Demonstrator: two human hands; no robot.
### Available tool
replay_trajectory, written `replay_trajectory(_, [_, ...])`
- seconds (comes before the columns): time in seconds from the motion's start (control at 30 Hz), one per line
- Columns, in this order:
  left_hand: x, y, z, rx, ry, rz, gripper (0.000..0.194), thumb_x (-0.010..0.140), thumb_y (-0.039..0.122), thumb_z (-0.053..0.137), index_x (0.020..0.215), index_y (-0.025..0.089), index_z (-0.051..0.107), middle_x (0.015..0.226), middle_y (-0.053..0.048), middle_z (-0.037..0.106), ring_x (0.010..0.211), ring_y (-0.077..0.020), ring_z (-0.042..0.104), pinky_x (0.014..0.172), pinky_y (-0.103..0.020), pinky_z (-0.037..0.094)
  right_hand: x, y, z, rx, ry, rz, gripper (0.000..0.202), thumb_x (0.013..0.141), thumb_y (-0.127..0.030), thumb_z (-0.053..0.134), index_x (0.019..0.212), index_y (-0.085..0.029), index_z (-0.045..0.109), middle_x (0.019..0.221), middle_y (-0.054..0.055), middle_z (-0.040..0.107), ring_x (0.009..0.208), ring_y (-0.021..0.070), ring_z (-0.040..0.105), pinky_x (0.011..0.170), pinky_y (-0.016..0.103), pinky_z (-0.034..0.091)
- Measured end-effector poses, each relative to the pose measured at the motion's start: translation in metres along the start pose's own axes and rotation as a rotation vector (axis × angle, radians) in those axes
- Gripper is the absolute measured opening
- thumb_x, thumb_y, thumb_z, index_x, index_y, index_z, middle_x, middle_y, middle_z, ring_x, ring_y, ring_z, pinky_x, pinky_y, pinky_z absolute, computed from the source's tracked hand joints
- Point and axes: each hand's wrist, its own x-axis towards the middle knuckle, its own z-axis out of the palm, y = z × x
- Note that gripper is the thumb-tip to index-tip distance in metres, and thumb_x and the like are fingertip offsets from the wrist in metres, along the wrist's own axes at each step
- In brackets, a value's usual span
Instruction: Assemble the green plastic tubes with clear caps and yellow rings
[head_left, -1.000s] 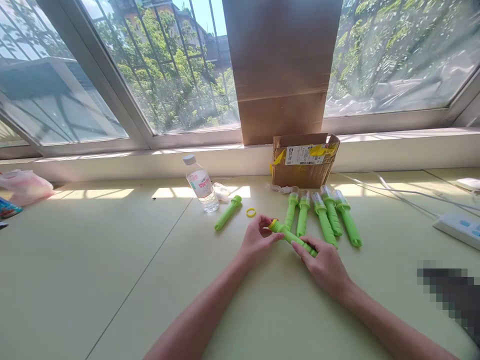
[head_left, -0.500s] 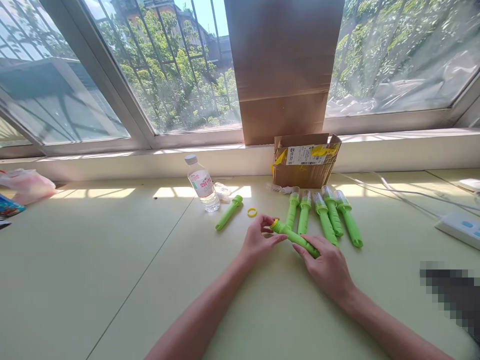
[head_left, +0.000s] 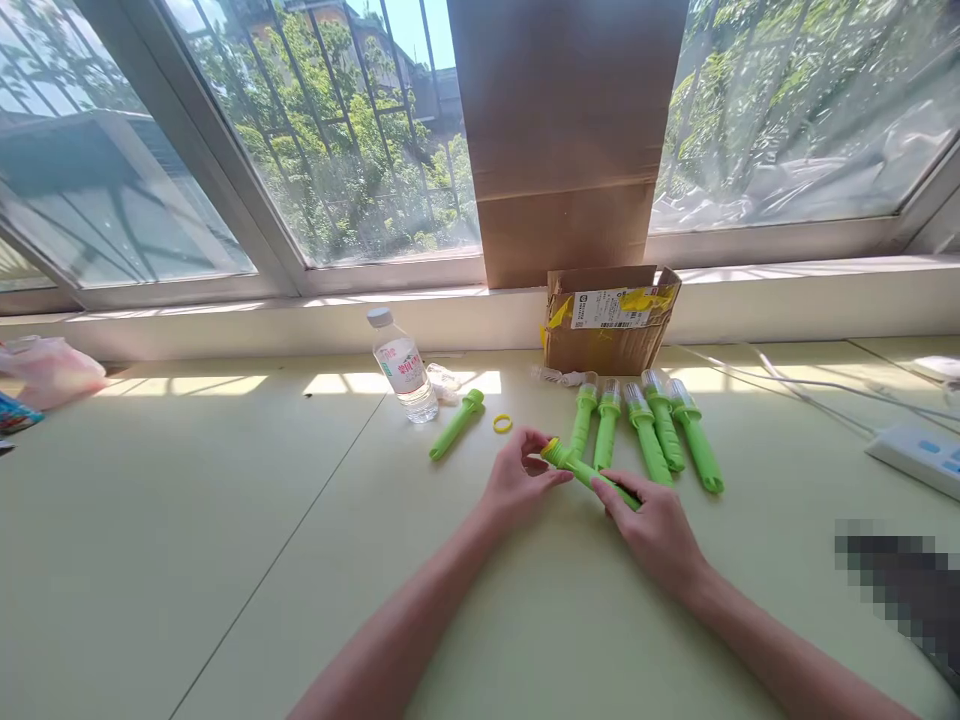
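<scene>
Head view: green handle [head_left: 585, 473] slanted, near right part gripped in right hand [head_left: 658, 532], fingers closed around it; left hand [head_left: 516, 482], fingers part-curled beside yellow-rimmed far left end, grip unclear; yellow ring [head_left: 494, 426] farther left on desk [head_left: 187, 480].

Looks like a makeshift workroom in here: tabletop [head_left: 187, 520] along barred windows [head_left: 352, 140], labelled carton [head_left: 596, 345], power strip [head_left: 916, 455], matching green tubes [head_left: 607, 432] lying side by side

The hands [head_left: 520, 482] [head_left: 654, 528] meet at a green handle [head_left: 582, 471], the right gripping it, near a loose yellow ring [head_left: 502, 431].
</scene>
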Motion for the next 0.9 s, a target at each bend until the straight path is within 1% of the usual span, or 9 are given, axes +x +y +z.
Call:
replay_trajectory(0.13, [-0.0018, 0.0016, 0.0005, -0.046, -0.004, -0.006, 0.041, 0.06, 0.029, 0.078, 0.082, 0.017, 0.046, 0.109, -0.01, 0.062, 0.086, -0.0193, 0.065, 0.073, -0.033, 0.053, 0.0024, 0.0021, 0.0017, -0.017, 0.009, -0.034, 0.037, 0.08, -0.052, 0.052, 0.095, -0.021, 0.065, 0.068, 0.0, 0.065, 0.059, 0.0158, 0.056, 0.056, 0.025, 0.041])
replay_trajectory(0.23, [-0.0018, 0.0014, 0.0007, -0.05, 0.002, -0.012, 0.041, 0.06, 0.028, 0.078, 0.08, 0.017, 0.045, 0.107, -0.01, 0.063, 0.084, -0.0193, 0.065, 0.073, -0.033, 0.053, 0.0028, 0.0034, 0.0036, -0.078, 0.003, -0.051, 0.035, 0.075, -0.049, 0.059, 0.097, -0.022, 0.062, 0.065, -0.002, 0.063, 0.054, 0.0148, 0.054, 0.054, 0.025, 0.04])
replay_trajectory(0.33, [-0.0007, -0.0002, 0.0011, -0.043, 0.02, -0.015, 0.041, 0.058, 0.028, 0.079, 0.078, 0.017, 0.045, 0.105, -0.01, 0.064, 0.085, -0.0198, 0.065, 0.074, -0.034, 0.053, 0.002, 0.0044, 0.005, -0.077, -0.003, -0.048, 0.029, 0.077, -0.046, 0.057, 0.093, -0.023, 0.06, 0.064, -0.002, 0.063, 0.051, 0.0137, 0.052, 0.052, 0.025, 0.038])
replay_trajectory(0.43, [0.0, -0.0012, 0.0014, -0.054, 0.036, -0.029, 0.042, 0.058, 0.029, 0.08, 0.079, 0.016, 0.045, 0.102, -0.01, 0.064, 0.085, -0.0198, 0.065, 0.074, -0.034, 0.053, 0.0006, 0.0042, 0.0053, -0.063, 0.027, -0.096, 0.026, 0.08, -0.045, 0.054, 0.089, -0.022, 0.063, 0.073, 0.001, 0.065, 0.061, 0.0157, 0.056, 0.056, 0.025, 0.04])
replay_trajectory(0.5, [0.0, -0.0008, 0.0014, -0.056, 0.036, -0.035, 0.042, 0.058, 0.03, 0.08, 0.079, 0.016, 0.045, 0.102, -0.01, 0.064, 0.084, -0.0196, 0.065, 0.074, -0.034, 0.053, -0.0002, 0.0031, 0.0048, -0.069, 0.054, -0.137, 0.027, 0.081, -0.044, 0.052, 0.089, -0.022, 0.065, 0.081, 0.003, 0.067, 0.07, 0.0176, 0.058, 0.062, 0.026, 0.041])
replay_trajectory(0.57, [-0.0001, 0.0, 0.0011, -0.044, 0.021, -0.029, 0.044, 0.057, 0.03, 0.08, 0.08, 0.017, 0.045, 0.103, -0.01, 0.064, 0.085, -0.0198, 0.065, 0.075, -0.034, 0.053, -0.001, 0.0014, 0.004, -0.081, 0.062, -0.152, 0.029, 0.082, -0.045, 0.051, 0.09, -0.021, 0.066, 0.085, 0.004, 0.067, 0.074, 0.0185, 0.059, 0.066, 0.027, 0.042])
replay_trajectory(0.7, [-0.0001, 0.0003, 0.0005, -0.035, -0.027, -0.026, 0.044, 0.059, 0.029, 0.079, 0.083, 0.017, 0.045, 0.104, -0.01, 0.064, 0.085, -0.02, 0.065, 0.075, -0.035, 0.053, -0.0016, -0.0007, 0.0024, -0.059, 0.015, -0.132, 0.031, 0.085, -0.046, 0.048, 0.088, -0.022, 0.067, 0.08, 0.003, 0.067, 0.072, 0.0176, 0.059, 0.067, 0.027, 0.042])
replay_trajectory(0.77, [-0.0001, -0.0004, 0.0005, -0.049, -0.029, -0.029, 0.042, 0.061, 0.029, 0.078, 0.083, 0.017, 0.045, 0.102, -0.01, 0.065, 0.084, -0.0197, 0.066, 0.074, -0.034, 0.053, -0.001, 0.0, 0.0024, -0.044, -0.013, -0.121, 0.032, 0.085, -0.046, 0.048, 0.087, -0.022, 0.067, 0.078, 0.001, 0.067, 0.07, 0.0168, 0.059, 0.066, 0.026, 0.042])
replay_trajectory(0.9, [0.0, -0.0018, 0.0011, -0.078, -0.013, -0.033, 0.042, 0.061, 0.029, 0.078, 0.081, 0.017, 0.043, 0.097, -0.009, 0.065, 0.08, -0.0191, 0.066, 0.073, -0.034, 0.053, 0.0016, 0.0041, 0.0044, -0.067, -0.011, -0.088, 0.034, 0.077, -0.045, 0.058, 0.103, -0.023, 0.062, 0.072, -0.002, 0.065, 0.067, 0.0165, 0.059, 0.063, 0.026, 0.043])
